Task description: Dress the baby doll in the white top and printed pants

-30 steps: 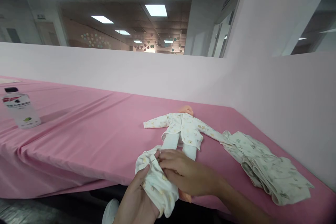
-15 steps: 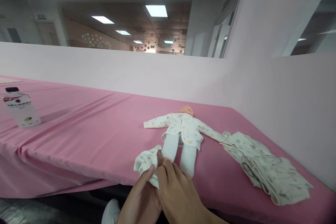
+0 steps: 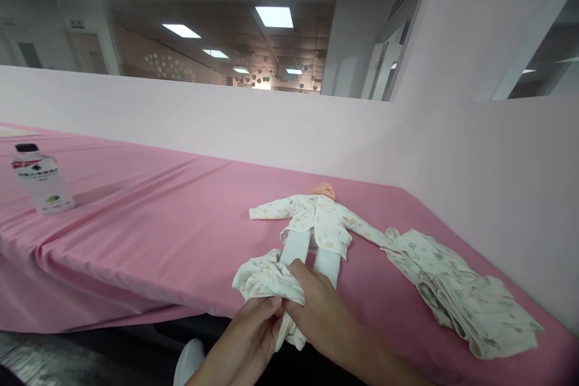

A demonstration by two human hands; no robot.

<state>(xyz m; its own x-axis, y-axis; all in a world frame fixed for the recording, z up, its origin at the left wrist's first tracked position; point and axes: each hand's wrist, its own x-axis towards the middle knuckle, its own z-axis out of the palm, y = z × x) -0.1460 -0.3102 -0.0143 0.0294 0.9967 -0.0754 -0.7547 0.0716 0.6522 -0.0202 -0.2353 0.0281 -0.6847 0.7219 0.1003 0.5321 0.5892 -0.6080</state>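
A baby doll (image 3: 322, 191) lies on its back on the pink-covered table, dressed in a white patterned jacket (image 3: 329, 226), its legs in white. Bunched white patterned baby pants (image 3: 260, 277) are around or against the end of the doll's leg on the left; the foot is hidden in the cloth. My left hand (image 3: 257, 329) pinches the fabric from below. Closed on the upper edge of the same cloth is my right hand (image 3: 316, 307), beside the doll's other leg. Part of the garment hangs down between my hands past the table edge.
Folded pale patterned cloth (image 3: 474, 295) lies at the right, touching the doll's sleeve. A bottle with a black cap (image 3: 44, 181) stands at the far left. The pink sheet (image 3: 158, 241) has folds and hangs over the front edge. A white wall (image 3: 203, 114) borders the back.
The pants have been drawn over the end of the doll's left-side leg, covering the foot. My right hand has shifted slightly right and now grips the cloth's edge.
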